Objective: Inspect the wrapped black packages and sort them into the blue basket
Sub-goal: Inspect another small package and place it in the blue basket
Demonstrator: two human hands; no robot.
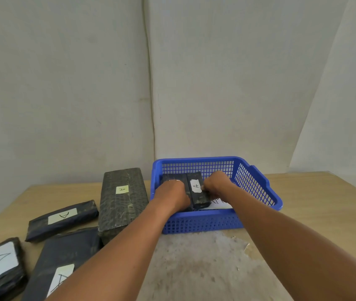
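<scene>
The blue basket [201,220] stands on the wooden table at centre right. Two wrapped black packages lie side by side inside it. My left hand [172,195] rests on top of the left package [170,178], covering most of it. My right hand [217,183] grips the right package [196,190], whose white label reads "A", from its right side. Both arms reach in over the basket's front wall.
Several more black packages labelled "A" lie on the table to the left: a large upright-lying one [121,199], a slim one [62,219], a flat one [64,263] and a small one [4,266]. A white paper [220,204] lies in the basket. Walls stand close behind.
</scene>
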